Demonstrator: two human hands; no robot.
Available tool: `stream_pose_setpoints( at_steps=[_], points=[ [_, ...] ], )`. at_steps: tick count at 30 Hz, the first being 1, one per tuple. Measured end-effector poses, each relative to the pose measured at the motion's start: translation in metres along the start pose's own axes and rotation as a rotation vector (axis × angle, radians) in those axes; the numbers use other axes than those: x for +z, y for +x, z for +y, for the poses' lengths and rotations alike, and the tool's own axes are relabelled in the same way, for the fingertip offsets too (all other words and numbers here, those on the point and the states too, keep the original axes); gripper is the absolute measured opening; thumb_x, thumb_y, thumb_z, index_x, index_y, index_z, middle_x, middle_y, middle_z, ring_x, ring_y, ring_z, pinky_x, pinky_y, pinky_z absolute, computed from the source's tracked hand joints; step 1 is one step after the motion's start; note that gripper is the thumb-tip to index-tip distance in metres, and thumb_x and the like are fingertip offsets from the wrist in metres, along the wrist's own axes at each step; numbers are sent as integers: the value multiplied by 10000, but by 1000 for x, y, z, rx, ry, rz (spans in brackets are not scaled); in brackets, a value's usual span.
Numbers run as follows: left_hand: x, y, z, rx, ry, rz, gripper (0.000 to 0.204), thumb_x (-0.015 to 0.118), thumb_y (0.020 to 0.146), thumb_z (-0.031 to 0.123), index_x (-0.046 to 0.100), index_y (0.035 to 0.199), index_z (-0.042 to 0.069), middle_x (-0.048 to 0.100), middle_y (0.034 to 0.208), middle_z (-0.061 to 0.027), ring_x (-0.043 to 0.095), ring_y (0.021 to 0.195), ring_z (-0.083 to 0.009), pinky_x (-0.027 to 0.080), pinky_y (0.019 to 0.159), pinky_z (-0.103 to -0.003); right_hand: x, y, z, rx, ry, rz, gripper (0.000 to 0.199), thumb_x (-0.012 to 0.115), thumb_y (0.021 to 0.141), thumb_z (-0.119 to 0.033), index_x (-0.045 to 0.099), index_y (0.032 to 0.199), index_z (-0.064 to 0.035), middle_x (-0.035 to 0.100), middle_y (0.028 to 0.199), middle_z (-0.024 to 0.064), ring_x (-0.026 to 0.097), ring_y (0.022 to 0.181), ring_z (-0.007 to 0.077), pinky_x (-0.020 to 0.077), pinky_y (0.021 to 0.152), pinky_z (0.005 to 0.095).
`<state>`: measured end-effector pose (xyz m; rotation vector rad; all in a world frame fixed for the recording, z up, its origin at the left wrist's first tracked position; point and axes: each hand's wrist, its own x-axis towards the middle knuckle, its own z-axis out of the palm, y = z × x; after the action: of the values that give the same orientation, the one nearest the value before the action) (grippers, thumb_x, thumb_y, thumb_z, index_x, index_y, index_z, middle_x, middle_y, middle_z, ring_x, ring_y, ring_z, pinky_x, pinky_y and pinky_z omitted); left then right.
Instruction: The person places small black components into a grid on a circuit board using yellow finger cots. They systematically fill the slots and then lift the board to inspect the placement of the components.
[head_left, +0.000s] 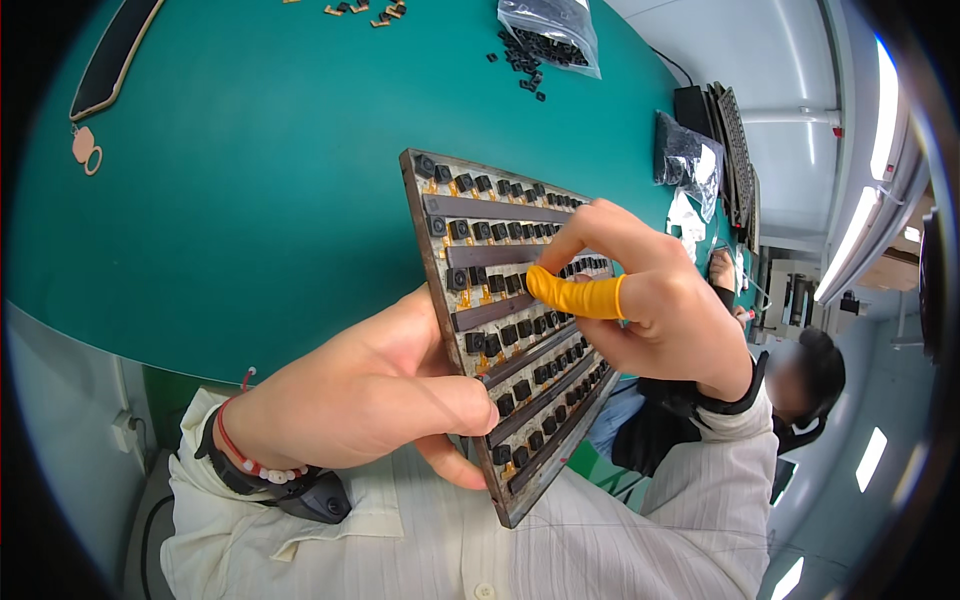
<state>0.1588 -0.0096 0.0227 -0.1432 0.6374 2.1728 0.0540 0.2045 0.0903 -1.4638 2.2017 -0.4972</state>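
Fingers of left hand (370, 395) grip the tray (505, 330); right hand (650, 300) perhaps pinches a part, hidden.

Both arms are in a cream, off-white shirt with faint thin stripes, cuffs ending right at the wrists. The left hand (370, 395) has a red cord bracelet with a few pale beads, plus a black strap with a chunky black module hanging under the wrist, probably a tracker or camera, hard to tell from this angle. The right hand (660, 300) wears a yellow-orange rubber finger cot (575, 295) rolled down over the index finger, and there's a black band just above the cuff on that wrist too. A small pale shirt button shows below the left cuff.
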Motion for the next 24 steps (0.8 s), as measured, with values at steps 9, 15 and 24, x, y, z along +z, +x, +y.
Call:
stream_pose_setpoints(
  at_steps=[9,15,24],
  points=[
    [-3,-1,-1,22,13,-10,698,511,848,-41,226,1483,13,512,1319,-167,642,1058,-257,652,674,-326,-3,1,6,-15,-2,0,404,648,585,106,736,970,20,647,997,120,631,901,297,512,774,371],
    [-4,-1,3,47,-27,-22,663,518,862,-3,268,1475,15,524,1310,-148,651,1038,-236,649,655,-315,-18,-7,1,42,-76,52,414,587,636,151,703,1015,33,667,1043,146,681,862,307,548,734,361],
    [-15,0,1,91,-122,-62,656,540,849,-4,278,1450,-29,518,1329,-201,672,1038,-290,661,655,-334,-19,-26,7,110,-129,135,296,617,675,107,701,956,61,673,1067,146,674,862,323,549,720,359]
  ],
)
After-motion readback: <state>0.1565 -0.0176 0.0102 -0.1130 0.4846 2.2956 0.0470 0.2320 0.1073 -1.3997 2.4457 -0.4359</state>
